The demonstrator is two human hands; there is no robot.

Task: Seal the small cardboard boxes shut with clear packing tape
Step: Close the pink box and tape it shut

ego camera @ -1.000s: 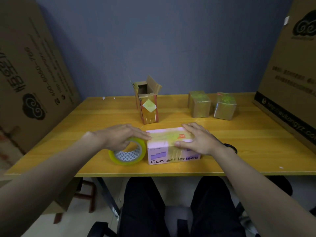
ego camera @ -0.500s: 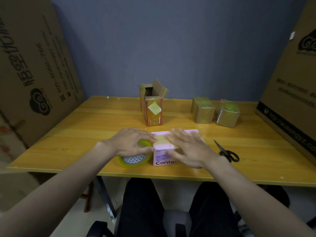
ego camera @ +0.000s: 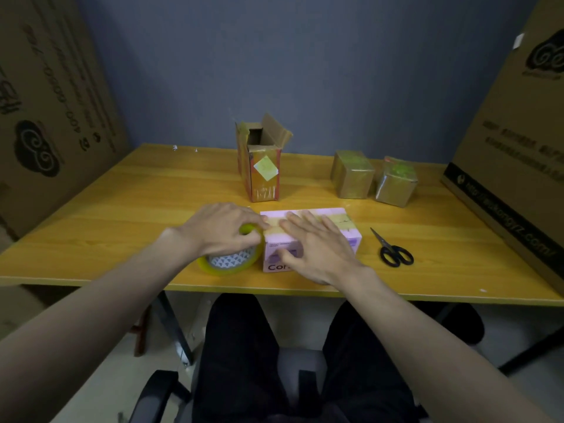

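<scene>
Your right hand (ego camera: 314, 248) lies flat, fingers straight, on the pink box (ego camera: 345, 236) at the bench's (ego camera: 122, 215) near edge, pressing a tape strip down its top. Your left hand (ego camera: 219, 230) grips the tape roll (ego camera: 227, 261) just beside the box, likely keeping the strip taut. Scissors (ego camera: 393, 251) wait nearby.

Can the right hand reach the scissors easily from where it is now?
Probably yes. The scissors lie on the bare table just right of the pink box that the right hand presses, with nothing between.
</scene>
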